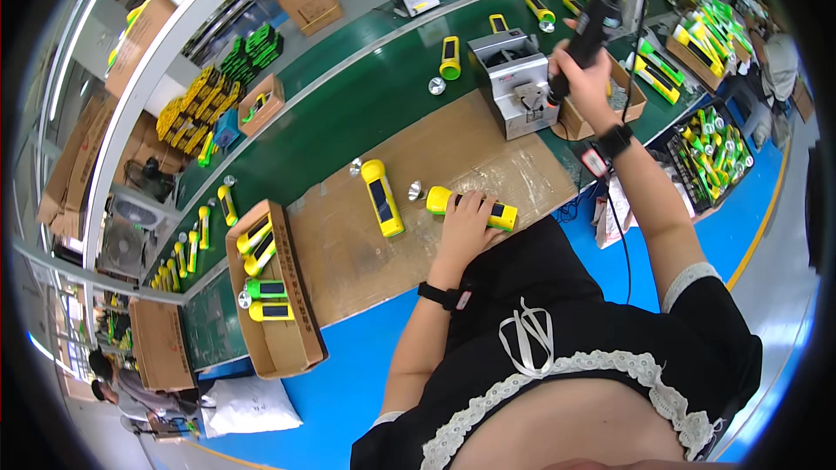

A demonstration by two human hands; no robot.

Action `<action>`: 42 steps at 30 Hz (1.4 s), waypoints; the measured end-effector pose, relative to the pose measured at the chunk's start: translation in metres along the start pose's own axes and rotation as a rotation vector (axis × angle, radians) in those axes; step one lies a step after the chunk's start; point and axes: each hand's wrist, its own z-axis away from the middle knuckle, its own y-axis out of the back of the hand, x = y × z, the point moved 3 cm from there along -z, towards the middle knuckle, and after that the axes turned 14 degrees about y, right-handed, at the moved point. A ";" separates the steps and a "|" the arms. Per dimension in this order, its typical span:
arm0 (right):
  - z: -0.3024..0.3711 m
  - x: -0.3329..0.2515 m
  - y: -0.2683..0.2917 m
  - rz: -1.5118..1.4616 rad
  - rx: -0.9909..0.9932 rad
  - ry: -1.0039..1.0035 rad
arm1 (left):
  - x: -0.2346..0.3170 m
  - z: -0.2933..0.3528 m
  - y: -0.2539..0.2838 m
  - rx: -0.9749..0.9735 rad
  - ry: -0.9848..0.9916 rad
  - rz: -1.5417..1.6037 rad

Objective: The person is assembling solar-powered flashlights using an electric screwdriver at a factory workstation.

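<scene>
My left hand (467, 228) grips a yellow flashlight (441, 201) with a dark panel on its side, lying at the near edge of a cardboard sheet (505, 152). In my right hand (585, 85), raised at the far right, is a black electric screwdriver (596, 28) with a cable. Its tip points down beside the front of a grey metal screw feeder (522, 87); whether they touch, I cannot tell. To the left of my left hand lies a second yellow flashlight (382, 198). Silver reflector cups (415, 191) sit on the sheet near both flashlights.
An open carton (306, 335) holding yellow and green flashlights stands at the left. Beyond the sheet runs a green belt (340, 126) with several flashlights along it. A small open box (640, 109) and a black crate (730, 183) of flashlights are at the right.
</scene>
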 end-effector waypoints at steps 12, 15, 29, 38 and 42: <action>-0.003 0.058 -0.017 0.080 -0.161 -0.131 | 0.031 -0.004 -0.037 0.218 0.297 -0.115; -0.005 0.057 -0.021 0.078 -0.219 -0.137 | 0.030 -0.006 -0.034 0.233 0.301 -0.082; 0.106 -0.046 -0.038 -0.279 -0.236 -0.192 | 0.020 -0.003 -0.038 0.323 0.359 -0.002; 0.123 -0.040 -0.037 -0.232 -0.256 -0.175 | 0.023 -0.002 -0.038 0.336 0.345 0.018; 0.124 -0.038 -0.038 -0.264 -0.267 -0.172 | 0.021 -0.002 -0.038 0.339 0.342 0.016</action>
